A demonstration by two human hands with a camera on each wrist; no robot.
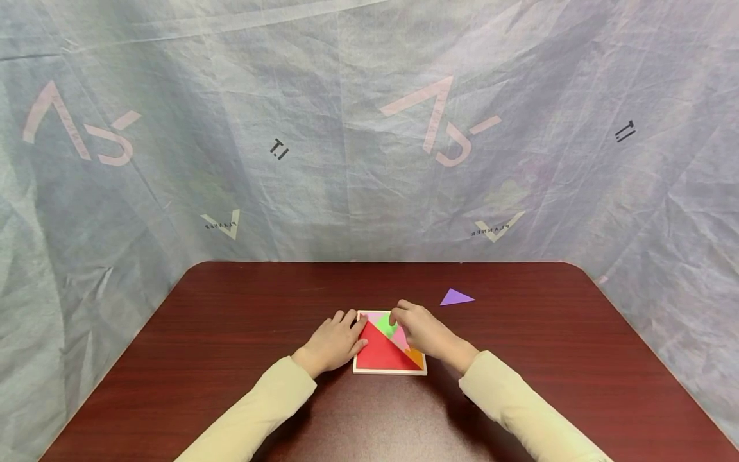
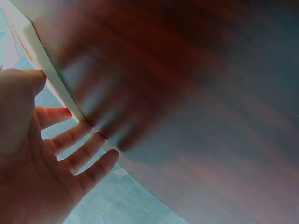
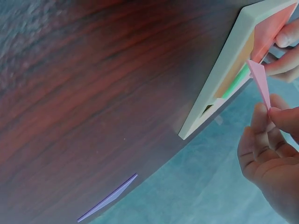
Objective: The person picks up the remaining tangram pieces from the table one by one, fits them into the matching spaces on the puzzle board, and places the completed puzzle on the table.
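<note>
A square white tangram tray (image 1: 389, 371) holds flat coloured pieces. Its lower left is filled by a large red area (image 1: 381, 353), with a green piece (image 1: 383, 324) and an orange piece (image 1: 415, 357) along the diagonal. My left hand (image 1: 333, 341) rests at the tray's left edge, fingers extended and thumb over the red. Between thumb and fingertips, my right hand (image 3: 275, 144) pinches a pink tangram piece (image 3: 260, 81), tilted up above the tray. Off the tray lies a purple triangle (image 1: 456, 297), beyond my right hand.
The dark red-brown wooden table (image 1: 231, 321) carries the tray near its middle. A grey printed cloth (image 1: 346, 192) hangs behind the table and along both sides. In the right wrist view, a small dark gap (image 3: 207, 109) shows inside the tray near one corner.
</note>
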